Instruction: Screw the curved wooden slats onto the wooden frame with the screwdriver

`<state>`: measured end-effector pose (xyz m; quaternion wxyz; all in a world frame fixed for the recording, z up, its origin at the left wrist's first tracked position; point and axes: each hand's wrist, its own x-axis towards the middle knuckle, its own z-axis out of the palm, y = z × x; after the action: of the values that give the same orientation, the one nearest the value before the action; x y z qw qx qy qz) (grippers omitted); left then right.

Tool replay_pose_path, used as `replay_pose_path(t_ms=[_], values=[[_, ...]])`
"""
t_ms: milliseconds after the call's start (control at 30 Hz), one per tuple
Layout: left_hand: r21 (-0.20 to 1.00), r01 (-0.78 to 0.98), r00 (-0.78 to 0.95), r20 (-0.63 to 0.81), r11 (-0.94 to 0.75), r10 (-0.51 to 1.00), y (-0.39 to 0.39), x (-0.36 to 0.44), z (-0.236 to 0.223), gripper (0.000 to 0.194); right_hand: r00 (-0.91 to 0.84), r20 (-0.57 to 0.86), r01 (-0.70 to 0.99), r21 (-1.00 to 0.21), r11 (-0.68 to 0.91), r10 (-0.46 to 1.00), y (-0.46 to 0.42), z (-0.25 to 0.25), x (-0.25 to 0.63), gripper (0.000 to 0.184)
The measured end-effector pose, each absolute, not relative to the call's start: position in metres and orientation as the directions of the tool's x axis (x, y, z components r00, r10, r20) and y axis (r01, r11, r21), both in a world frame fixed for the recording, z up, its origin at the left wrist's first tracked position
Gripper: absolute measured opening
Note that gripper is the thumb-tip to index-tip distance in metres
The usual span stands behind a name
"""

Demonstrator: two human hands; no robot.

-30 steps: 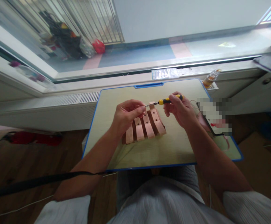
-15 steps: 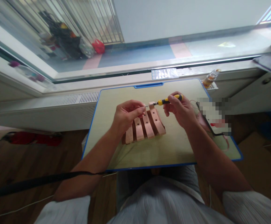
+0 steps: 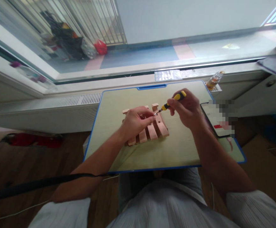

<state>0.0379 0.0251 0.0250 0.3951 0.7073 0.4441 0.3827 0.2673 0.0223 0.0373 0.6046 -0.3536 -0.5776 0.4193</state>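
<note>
My right hand (image 3: 186, 106) is closed round a yellow and black screwdriver (image 3: 174, 100), whose shaft slants down to the left. Its tip meets the fingertips of my left hand (image 3: 139, 119). Those fingers are pinched at the tip over a small shiny piece, perhaps a screw, too small to make out. Below them lies a slatted wooden piece (image 3: 163, 128) with several pale slats and drilled holes. The tip is close to a hole in the right-hand slat. My left hand covers the upper left part of the slats.
The slats rest on a small blue-edged table (image 3: 180, 148). A phone-like device (image 3: 212, 118), partly blurred out, lies at its right. A bottle of amber liquid (image 3: 214, 80) stands behind the right corner. A clear packet (image 3: 167, 75) lies on the window sill.
Both hands have moved. The left has shifted right and down over the slats. The screwdriver is tilted more steeply, its tip lower, near the right slat's hole.
</note>
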Motion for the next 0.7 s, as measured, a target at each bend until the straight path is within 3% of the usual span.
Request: replay_pose_path(t_ms=[167, 333, 700], values=[[0.782, 0.526, 0.418, 0.104, -0.334, 0.902, 0.028, 0.043, 0.023, 0.020, -0.171, 0.454, 0.226, -0.846, 0.484, 0.874, 0.019, 0.060, 0.266, 0.033], [0.730, 0.588, 0.458, 0.055, -0.349, 0.887, 0.034, 0.048, 0.019, 0.027, -0.277, 0.449, 0.433, -0.731, 0.528, 0.849, 0.027, 0.070, 0.263, 0.032], [0.696, 0.650, 0.450, -0.030, -0.305, 0.892, 0.036, 0.050, 0.020, 0.026, -0.317, 0.398, 0.458, -0.731, 0.506, 0.861, 0.033, 0.059, 0.264, 0.032]])
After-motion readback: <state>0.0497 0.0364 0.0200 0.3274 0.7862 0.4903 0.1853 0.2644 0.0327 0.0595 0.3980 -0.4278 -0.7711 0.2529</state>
